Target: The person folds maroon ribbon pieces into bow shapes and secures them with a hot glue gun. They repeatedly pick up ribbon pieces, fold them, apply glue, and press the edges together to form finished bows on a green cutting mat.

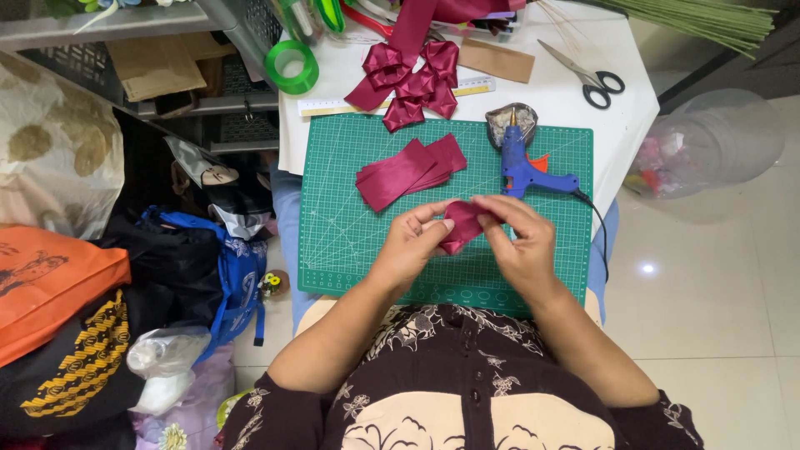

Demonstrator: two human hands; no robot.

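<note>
Both grips pinching maroon ribbon piece (463, 225)

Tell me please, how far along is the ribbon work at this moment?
Done: a looped maroon bow lies above the green cutting mat. In hand: the left hand and right hand together fold one maroon ribbon piece. Left: a stack of cut ribbon strips waits unfolded, beside the blue glue gun.
</note>
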